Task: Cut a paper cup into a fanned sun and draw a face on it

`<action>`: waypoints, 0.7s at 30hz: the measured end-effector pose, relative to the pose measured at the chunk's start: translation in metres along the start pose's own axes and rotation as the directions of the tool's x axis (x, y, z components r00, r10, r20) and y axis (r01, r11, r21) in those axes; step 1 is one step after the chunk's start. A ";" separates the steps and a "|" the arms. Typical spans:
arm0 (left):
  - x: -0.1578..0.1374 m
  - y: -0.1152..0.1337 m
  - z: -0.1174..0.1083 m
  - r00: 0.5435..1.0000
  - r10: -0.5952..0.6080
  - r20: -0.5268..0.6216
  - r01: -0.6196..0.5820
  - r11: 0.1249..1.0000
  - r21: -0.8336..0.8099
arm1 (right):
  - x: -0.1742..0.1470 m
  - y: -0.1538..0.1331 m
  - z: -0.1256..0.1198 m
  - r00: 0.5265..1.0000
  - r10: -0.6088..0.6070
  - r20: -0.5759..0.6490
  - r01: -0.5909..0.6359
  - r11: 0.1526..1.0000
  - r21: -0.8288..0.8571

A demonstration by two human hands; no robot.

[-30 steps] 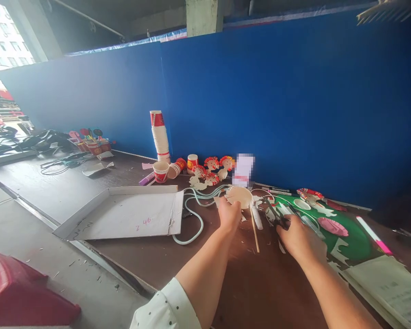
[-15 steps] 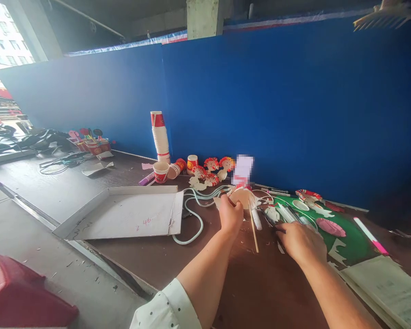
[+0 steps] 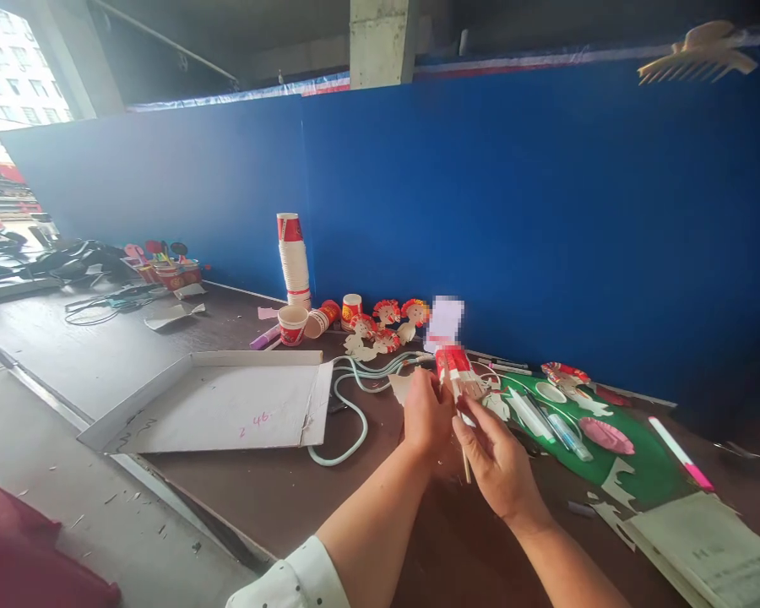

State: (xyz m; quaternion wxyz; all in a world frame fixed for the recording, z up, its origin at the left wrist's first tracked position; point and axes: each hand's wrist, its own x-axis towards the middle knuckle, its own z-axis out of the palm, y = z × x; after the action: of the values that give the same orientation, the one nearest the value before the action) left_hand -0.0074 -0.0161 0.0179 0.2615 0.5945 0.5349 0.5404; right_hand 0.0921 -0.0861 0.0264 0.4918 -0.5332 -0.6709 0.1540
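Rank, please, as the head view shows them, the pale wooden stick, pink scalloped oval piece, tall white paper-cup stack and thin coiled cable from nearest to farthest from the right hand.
1. Wooden stick: beside the right hand, at its left.
2. Pink oval: right, on the green surface.
3. Cup stack: left, before the blue panel.
4. Coiled cable: far left.

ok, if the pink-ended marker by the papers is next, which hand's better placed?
Probably the right hand: it's nearer the marker. The left hand is farther off, holding the red cut paper.
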 end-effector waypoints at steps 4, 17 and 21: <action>-0.009 0.001 0.003 0.984 0.135 0.114 -0.139 0.990 0.032 | 0.004 0.004 -0.001 0.999 -0.003 0.044 0.001 0.998 0.056; -0.033 0.016 0.003 0.848 0.441 0.294 -0.530 0.699 0.480 | 0.017 0.010 -0.003 0.922 0.377 0.091 -0.322 0.611 0.723; -0.039 0.017 0.003 0.770 0.540 0.340 -0.636 0.599 0.486 | 0.024 0.015 -0.006 0.898 0.394 0.193 -0.355 0.392 0.849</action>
State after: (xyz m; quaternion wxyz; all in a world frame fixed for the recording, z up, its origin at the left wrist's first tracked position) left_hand 0.0075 -0.0557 0.0176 -0.0829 0.8278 0.4230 0.3590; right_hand 0.1066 -0.0615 0.0294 0.6573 -0.3508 -0.3527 0.5662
